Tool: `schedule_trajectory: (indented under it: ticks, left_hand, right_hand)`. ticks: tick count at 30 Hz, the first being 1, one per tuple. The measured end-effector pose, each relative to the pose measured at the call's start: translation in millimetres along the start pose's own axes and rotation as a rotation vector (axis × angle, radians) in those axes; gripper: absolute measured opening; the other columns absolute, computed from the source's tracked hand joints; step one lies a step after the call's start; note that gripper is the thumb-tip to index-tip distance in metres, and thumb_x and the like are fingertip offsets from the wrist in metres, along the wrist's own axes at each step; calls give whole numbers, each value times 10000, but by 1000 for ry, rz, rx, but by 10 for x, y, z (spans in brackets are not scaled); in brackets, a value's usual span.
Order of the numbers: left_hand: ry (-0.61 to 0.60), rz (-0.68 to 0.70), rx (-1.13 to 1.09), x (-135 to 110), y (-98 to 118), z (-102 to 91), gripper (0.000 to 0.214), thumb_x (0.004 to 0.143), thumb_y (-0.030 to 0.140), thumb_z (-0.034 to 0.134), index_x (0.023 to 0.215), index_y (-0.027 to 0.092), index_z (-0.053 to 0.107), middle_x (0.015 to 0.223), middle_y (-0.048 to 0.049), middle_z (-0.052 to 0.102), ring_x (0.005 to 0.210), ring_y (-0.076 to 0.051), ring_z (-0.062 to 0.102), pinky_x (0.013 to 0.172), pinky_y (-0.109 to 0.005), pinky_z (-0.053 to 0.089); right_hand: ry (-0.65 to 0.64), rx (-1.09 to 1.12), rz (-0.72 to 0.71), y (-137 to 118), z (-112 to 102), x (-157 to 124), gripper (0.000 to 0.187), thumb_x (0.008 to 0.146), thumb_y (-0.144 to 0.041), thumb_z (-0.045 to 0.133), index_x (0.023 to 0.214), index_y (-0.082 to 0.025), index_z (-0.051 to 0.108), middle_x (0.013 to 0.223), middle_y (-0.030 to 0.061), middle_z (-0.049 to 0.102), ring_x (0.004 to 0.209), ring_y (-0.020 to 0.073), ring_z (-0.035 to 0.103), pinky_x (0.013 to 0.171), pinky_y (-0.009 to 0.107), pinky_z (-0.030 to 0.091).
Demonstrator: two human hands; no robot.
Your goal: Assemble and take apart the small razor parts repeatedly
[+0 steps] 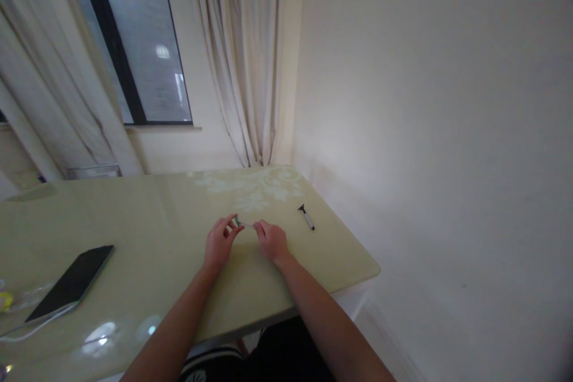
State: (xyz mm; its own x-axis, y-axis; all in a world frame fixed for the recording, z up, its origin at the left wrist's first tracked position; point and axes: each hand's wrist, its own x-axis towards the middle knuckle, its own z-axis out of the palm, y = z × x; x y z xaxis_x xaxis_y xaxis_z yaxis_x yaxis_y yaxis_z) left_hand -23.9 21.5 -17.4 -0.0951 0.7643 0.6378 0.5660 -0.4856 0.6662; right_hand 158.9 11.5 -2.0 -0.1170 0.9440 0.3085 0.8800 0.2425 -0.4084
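Note:
Between the thumb and fingers of my left hand is a small green-and-white piece, too small to name for certain. My right hand is closed on a thin pale stick-like thing that reaches left to the green piece. Whether the two are joined or only touching, I cannot tell. Both hands are low over the table, close together. To the right of my right hand, a razor with a black head and grey handle lies on the tabletop.
A glossy pale green table with a rounded right corner stretches before me. On the left lie a dark flat tablet-like device, a white cable and a yellow-edged roll. A wall stands along the right; curtains hang behind.

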Motion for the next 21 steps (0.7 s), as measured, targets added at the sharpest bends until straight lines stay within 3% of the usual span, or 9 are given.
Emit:
schedule_trajectory:
  ticks: [5, 9, 13, 18, 21]
  left_hand:
    - [-6, 4, 2, 5, -17, 7, 415, 907, 526, 636, 1170, 214, 709, 797, 8, 640, 541, -127, 515, 602, -287, 495]
    - [-24, 5, -4, 3, -25, 17, 414, 908, 526, 634, 1168, 212, 710, 783, 10, 640, 533, -127, 510, 591, -285, 489]
    - [-33, 11, -11, 4, -1, 13, 411, 907, 527, 634, 1165, 217, 712, 785, 9, 634, 540, -128, 509, 589, -281, 488]
    - [-57, -7, -16, -1, 13, 13, 418, 899, 534, 635, 1168, 223, 713, 792, 10, 637, 539, -126, 510, 594, -282, 487]
    - [-60, -7, -27, -5, 8, 19, 433, 897, 551, 632, 1163, 221, 716, 786, 11, 626, 531, -125, 500, 581, -281, 478]
  right_hand:
    - [20, -28, 66, -5, 11, -5, 467, 1112, -466, 310, 1017, -249, 712, 886, 49, 768, 775, 190, 692, 615, 264, 324]
    - [2, -10, -1, 14, 35, 1, 465, 1109, -478, 319, 1009, -253, 713, 875, 45, 765, 770, 187, 690, 621, 259, 328]
    - [31, -6, 79, 23, 33, 8, 490, 1117, -467, 285, 1037, -243, 713, 883, 59, 760, 774, 194, 690, 630, 259, 337]
    - [-4, -1, -22, -6, 14, -7, 464, 1105, -488, 324, 1004, -252, 710, 885, 46, 760, 783, 194, 686, 632, 261, 332]
    - [27, -14, 60, -12, 8, -11, 466, 1113, -465, 304, 1018, -249, 706, 877, 53, 757, 771, 196, 683, 629, 265, 331]
